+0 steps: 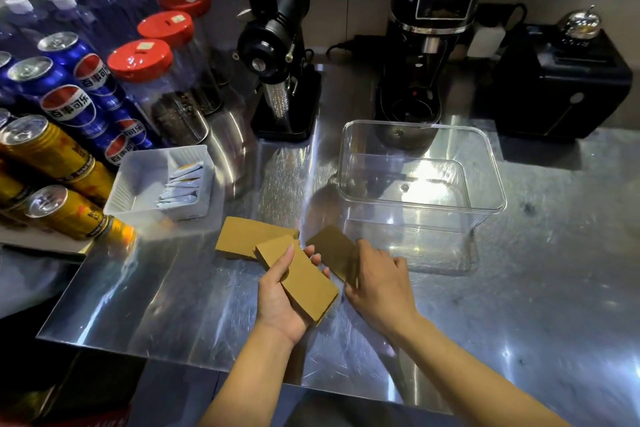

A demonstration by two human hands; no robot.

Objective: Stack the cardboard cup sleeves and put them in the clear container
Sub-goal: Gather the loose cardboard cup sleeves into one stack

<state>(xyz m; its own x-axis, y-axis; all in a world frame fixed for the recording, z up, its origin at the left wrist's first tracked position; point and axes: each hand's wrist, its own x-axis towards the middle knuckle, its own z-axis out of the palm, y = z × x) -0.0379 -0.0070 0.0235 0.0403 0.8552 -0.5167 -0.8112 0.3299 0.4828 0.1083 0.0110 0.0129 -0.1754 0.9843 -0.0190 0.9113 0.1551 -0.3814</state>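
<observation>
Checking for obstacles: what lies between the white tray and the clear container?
Only bare steel counter between white tray and clear container, per the head view.

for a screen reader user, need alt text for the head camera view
The left hand holds a stack of cardboard sleeves while the right hand grips another sleeve; the clear container stands empty beyond them.

café counter: coffee grinders, soda cans, steel worktop.
</observation>
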